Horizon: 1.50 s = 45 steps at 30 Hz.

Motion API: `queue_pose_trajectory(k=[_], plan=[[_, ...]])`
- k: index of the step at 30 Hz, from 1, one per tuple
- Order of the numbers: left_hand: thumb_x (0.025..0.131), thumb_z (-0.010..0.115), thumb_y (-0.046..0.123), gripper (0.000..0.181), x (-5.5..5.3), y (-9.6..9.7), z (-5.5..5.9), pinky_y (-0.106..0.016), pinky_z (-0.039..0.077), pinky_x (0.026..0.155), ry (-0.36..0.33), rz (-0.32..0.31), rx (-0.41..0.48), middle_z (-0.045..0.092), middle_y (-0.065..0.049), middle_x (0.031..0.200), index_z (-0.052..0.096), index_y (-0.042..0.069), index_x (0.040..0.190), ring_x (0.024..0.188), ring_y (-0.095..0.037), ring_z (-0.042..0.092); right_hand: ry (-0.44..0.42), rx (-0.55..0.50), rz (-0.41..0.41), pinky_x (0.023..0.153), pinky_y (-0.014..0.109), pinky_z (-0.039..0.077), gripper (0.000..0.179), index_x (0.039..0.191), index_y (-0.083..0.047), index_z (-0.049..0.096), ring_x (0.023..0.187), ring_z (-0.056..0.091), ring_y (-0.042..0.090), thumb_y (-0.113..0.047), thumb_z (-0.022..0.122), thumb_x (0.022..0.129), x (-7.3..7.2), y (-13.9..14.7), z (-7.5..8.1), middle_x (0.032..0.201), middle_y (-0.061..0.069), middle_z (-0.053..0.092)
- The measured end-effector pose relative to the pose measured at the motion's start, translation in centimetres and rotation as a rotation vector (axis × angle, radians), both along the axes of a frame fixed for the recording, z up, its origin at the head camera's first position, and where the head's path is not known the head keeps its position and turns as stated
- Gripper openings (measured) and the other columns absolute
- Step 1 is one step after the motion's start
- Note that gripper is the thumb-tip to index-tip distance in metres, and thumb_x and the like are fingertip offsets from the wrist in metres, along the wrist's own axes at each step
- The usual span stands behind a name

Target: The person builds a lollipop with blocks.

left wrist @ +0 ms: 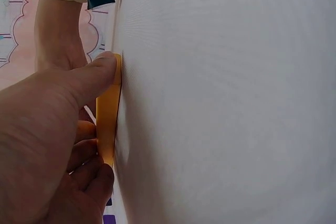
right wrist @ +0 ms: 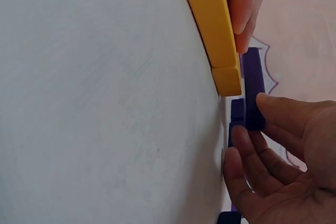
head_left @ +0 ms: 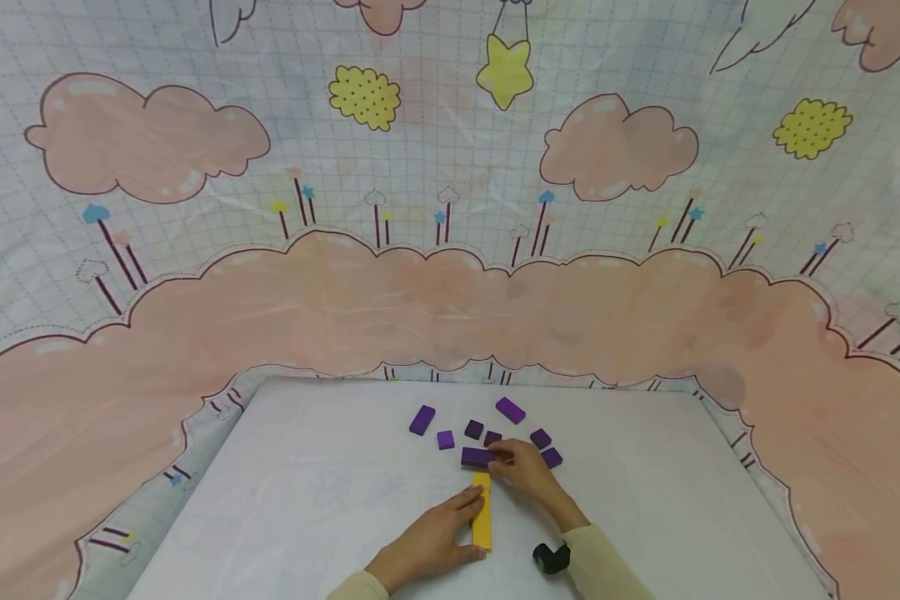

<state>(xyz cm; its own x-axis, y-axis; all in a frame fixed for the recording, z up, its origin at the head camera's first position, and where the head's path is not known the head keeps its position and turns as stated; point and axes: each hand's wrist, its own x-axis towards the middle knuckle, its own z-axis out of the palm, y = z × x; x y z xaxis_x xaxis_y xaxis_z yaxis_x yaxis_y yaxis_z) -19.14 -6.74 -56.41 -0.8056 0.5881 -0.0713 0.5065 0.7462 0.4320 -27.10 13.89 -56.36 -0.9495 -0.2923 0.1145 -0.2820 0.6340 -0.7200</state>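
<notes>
On the white tabletop lies a straight row of yellow blocks (head_left: 482,521), with seams near its ends in the wrist views. My left hand (head_left: 431,533) holds this row, thumb at the near end and fingertips (right wrist: 242,17) along the side near the far end. Just beyond the row, my right hand (head_left: 528,475) pinches a long purple block (head_left: 476,457) by its right end. In the right wrist view, the pinched purple block (right wrist: 254,85) stands slightly apart from the yellow row's end, lying crosswise to it.
Several loose purple blocks lie beyond the hands, among them a long one (head_left: 422,420) at left, another (head_left: 510,410) at back, and a small cube (head_left: 446,440). A dark wrist device (head_left: 551,558) sits by the right sleeve. A patterned cloth (head_left: 450,308) rises behind the table.
</notes>
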Motion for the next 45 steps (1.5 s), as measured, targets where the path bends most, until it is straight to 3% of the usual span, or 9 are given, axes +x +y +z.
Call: queue_pose_trajectory(k=[7,20,45], plan=[[0.085,0.067,0.057,0.075,0.02,0.08,0.08,-0.037,0.041,0.115,-0.01,0.011,-0.004,0.034,0.006,0.16,0.047,0.018,0.147,0.146,-0.015,0.037,0.017,0.014,-0.019,0.085,0.04,0.059,0.027,0.114,-0.004,0.07,0.094,0.067,0.022,-0.012,0.071,0.089,0.31,0.52,-0.17,0.111,0.013,0.071],[0.086,0.066,0.057,0.076,-0.01,-0.06,-0.15,-0.036,0.041,0.115,0.017,-0.008,0.001,0.033,0.005,0.16,0.046,0.017,0.147,0.146,-0.015,0.036,0.017,0.023,-0.02,0.07,0.023,0.053,0.026,0.111,-0.003,0.072,0.08,0.058,0.011,-0.007,0.074,0.085,0.36,0.65,-0.41,0.092,0.004,0.069],[0.086,0.066,0.057,0.075,0.14,-0.09,-0.01,-0.036,0.041,0.114,0.014,-0.002,-0.005,0.035,0.004,0.159,0.047,0.016,0.146,0.145,-0.016,0.038,0.02,0.039,-0.009,0.073,0.022,0.053,0.028,0.113,-0.006,0.072,0.083,0.06,0.011,-0.006,0.074,0.085,0.56,0.67,-0.55,0.099,0.005,0.071]])
